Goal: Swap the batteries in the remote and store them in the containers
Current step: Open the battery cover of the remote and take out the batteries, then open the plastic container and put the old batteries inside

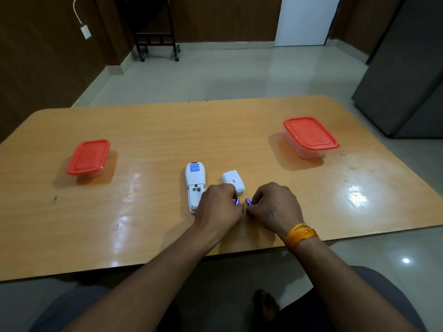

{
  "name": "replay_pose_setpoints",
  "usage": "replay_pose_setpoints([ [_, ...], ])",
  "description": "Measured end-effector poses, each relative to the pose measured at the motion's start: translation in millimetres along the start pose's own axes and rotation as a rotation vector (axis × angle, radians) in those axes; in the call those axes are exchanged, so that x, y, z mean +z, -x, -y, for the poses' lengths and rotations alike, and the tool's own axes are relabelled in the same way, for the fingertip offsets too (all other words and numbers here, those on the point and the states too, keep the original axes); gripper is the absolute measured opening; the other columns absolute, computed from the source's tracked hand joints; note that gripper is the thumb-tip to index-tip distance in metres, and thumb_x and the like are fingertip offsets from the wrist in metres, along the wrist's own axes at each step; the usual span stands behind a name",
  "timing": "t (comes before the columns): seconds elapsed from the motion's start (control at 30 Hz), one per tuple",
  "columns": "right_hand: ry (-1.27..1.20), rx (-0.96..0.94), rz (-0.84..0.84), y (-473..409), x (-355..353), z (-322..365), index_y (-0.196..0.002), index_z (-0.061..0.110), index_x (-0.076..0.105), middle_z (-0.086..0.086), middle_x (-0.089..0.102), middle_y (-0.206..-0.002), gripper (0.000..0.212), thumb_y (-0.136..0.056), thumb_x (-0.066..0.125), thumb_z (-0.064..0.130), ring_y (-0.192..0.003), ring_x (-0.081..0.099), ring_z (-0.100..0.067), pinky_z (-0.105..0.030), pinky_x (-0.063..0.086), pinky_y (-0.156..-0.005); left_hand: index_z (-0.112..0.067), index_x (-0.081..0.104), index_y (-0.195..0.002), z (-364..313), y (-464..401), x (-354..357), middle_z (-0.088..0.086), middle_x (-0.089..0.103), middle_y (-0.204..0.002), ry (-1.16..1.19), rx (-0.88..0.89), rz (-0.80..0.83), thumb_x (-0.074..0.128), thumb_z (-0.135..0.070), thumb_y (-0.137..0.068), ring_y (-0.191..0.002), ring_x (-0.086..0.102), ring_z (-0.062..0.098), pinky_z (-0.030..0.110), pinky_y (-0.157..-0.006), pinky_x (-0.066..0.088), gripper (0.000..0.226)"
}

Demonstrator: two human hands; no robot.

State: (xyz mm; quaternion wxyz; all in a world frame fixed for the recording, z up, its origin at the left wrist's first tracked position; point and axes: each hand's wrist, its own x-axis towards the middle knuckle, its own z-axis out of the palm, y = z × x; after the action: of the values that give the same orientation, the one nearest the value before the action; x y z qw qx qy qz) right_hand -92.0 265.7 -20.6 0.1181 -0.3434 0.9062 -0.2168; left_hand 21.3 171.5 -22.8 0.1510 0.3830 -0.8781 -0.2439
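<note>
Lying face-down, remote (195,185) points lengthwise away from the person.

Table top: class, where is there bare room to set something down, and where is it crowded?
Free: the wide stretch of table between the left box and the remote, and the patch between the cover and the right box. Crowded: the near middle, where left hand and right hand pinch batteries.

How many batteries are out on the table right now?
2. One small blue cylindrical battery is in the left hand, the other battery in the right hand. More may be hidden under the hands.
</note>
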Motion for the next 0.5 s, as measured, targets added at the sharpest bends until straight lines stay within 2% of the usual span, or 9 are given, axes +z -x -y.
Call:
replay_pose_setpoints([
  [0.23,-0.02,-0.018,0.002,-2,2,0,-0.082,0.02,0.078,-0.001,0.075,-0.087,0.022,-0.078,0.078,0.042,-0.085,0.068,-0.025,-0.031,0.054,-0.069,-0.016,0.08,-0.112,3,0,0,0.004,0.079,-0.108,0.005,-0.014,-0.024,0.076,-0.03,-0.088,-0.1,0.071,0.019,0.03,-0.084,0.054,0.028],
  [0.5,-0.057,-0.016,-0.06,-2,-9,0,-0.085,0.019,0.079,-0.002,0.076,-0.09,0.017,-0.083,0.072,0.035,-0.085,0.068,-0.026,-0.028,0.044,-0.066,-0.019,0.077,-0.112,5,5,-7,-0.003,0.078,-0.095,0.06,-0.007,-0.09,0.074,-0.035,-0.089,-0.089,0.072,0.015,0.029,-0.079,0.055,0.028],
])
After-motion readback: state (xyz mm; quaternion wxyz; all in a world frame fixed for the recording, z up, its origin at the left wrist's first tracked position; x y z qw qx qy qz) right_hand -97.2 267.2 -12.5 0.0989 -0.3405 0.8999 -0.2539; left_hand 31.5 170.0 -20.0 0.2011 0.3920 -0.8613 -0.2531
